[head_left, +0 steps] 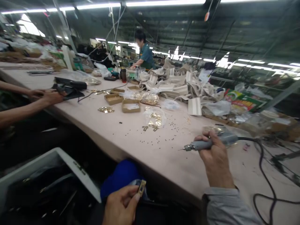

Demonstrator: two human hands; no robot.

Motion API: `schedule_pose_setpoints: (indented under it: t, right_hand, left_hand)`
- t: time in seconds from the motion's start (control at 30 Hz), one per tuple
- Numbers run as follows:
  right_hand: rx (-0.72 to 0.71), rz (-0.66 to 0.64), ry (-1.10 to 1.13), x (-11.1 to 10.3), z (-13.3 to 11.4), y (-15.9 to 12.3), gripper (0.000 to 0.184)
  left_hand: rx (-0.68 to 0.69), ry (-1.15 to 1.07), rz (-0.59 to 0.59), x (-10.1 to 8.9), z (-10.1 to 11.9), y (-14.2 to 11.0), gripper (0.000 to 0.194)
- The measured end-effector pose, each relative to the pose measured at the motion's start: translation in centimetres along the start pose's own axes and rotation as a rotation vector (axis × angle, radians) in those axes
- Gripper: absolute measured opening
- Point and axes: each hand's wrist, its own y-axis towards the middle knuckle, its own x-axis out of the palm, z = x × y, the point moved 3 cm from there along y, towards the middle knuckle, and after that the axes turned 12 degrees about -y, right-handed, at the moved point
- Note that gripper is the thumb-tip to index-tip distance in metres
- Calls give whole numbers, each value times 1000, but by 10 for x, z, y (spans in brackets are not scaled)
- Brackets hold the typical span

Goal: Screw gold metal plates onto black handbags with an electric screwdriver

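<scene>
I look out through one camera on my own head, facing forward and down over the table [173, 165]. My left hand [122, 204] is close, at the bottom edge; my right hand [214, 153] reaches in from the lower right. A crate [76, 172] fills the near left corner — and the view runs on, wide, past a co-worker [147, 54] to the lights [164, 3] along the top.

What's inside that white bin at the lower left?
Inside the white bin, dark material shows, with a few small shiny spots. Whatever lies beneath its top layer is covered, so I can't tell.
</scene>
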Motion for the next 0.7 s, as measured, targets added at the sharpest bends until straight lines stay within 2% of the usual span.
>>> schedule_pose_setpoints:
  t: [0.07, 0.13, 0.23, 0.33, 0.5, 0.7]
  right_hand:
    - [-26, -23, 2, 13, -8, -38, 27]
    - [-42, -54, -1, 26, -8, -74, 20]
    - [-15, -78, -70, 40, 4, -124, 20]
    - [13, -107, -168, 49, 23, -160, 23]
    - [-28, -202, -282, 59, 47, -189, 20]
    - [-118, -330, -369, 63, 52, -200, 16]
  left_hand:
    - [-16, -25, -36, 4, 2, -2, 30]
    - [-29, -64, -18, 3, 2, -5, 26]
    - [-33, -70, -42, 2, 0, -11, 23]
    - [-20, -55, -91, 2, -2, -17, 24]
    - [-10, -83, -110, 1, -2, -21, 27]
    - [-31, -65, -69, 0, 1, -23, 22]
